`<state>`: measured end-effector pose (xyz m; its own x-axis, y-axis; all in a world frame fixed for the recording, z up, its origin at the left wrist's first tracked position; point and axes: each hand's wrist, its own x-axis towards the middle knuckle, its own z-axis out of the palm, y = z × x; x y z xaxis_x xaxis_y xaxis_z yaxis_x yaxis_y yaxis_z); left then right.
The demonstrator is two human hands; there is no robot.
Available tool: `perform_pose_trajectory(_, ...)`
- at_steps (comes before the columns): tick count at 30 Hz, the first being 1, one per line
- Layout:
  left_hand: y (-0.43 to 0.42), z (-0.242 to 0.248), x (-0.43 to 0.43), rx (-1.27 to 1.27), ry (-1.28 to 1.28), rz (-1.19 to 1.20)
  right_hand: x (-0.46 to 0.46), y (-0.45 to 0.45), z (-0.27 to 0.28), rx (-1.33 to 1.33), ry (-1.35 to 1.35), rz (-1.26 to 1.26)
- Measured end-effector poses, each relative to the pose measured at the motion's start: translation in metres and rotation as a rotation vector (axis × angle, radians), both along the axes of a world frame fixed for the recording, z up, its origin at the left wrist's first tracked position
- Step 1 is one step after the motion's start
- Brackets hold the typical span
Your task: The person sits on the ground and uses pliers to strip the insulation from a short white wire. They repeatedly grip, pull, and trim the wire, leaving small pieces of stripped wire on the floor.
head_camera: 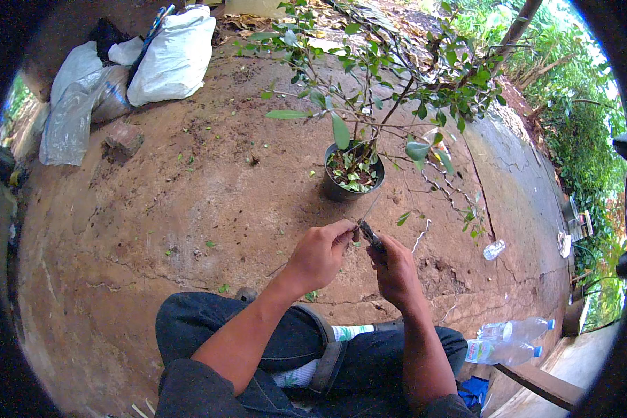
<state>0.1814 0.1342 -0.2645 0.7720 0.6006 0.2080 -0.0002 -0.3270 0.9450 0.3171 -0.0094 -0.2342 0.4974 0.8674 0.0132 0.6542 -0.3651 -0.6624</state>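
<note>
My left hand [318, 253] pinches a thin wire [370, 208] between thumb and fingers, just in front of the pot. Closed around the handles of dark pliers or cutters [371, 236] is my right hand [396, 269]; the tool's tip meets the wire beside my left fingertips. Whether the jaws bite the wire is too small to tell. Beyond both hands stands a black plastic pot [345, 194] holding a small leafy tree [368, 104], with cut leaves on its soil. Twisted wire wraps some of its branches. A loose, wavy pale wire [422, 235] lies right of my right hand.
White sacks [172, 57] and a brick piece [124, 138] are at the upper left. Plastic bottles [507, 352] lie near my knee at the right, with a small one [494, 250] farther off. A wooden bar [541, 386] juts in at lower right. Leaf scraps dot the concrete ground [188, 209].
</note>
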Motion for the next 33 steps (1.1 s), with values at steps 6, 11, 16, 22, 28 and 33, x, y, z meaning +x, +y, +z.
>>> perform_pose_trajectory(6, 0.0, 0.004, -0.002, -0.052, 0.009, -0.031, 0.001, 0.002, 0.001, 0.006, -0.019, 0.002)
perform_pose_trajectory(11, 0.0, 0.008, -0.002, -0.029, 0.025, -0.04, -0.005, 0.005, 0.002, -0.067, -0.028, -0.055)
perform_pose_trajectory(16, -0.003, 0.011, -0.003, 0.02, 0.001, -0.024, -0.011, 0.008, 0.002, -0.155, 0.07, -0.092)
perform_pose_trajectory(22, -0.015, 0.004, 0.0, 0.11, 0.044, 0.072, -0.015, 0.011, -0.023, -0.086, -0.16, -0.173)
perform_pose_trajectory(28, -0.019, -0.004, 0.004, -0.093, -0.035, 0.06, -0.007, 0.012, -0.035, 0.028, 0.007, -0.094)
perform_pose_trajectory(33, -0.014, -0.005, 0.001, -0.164, -0.054, -0.017, -0.004, 0.013, -0.028, 0.077, 0.02, -0.046)
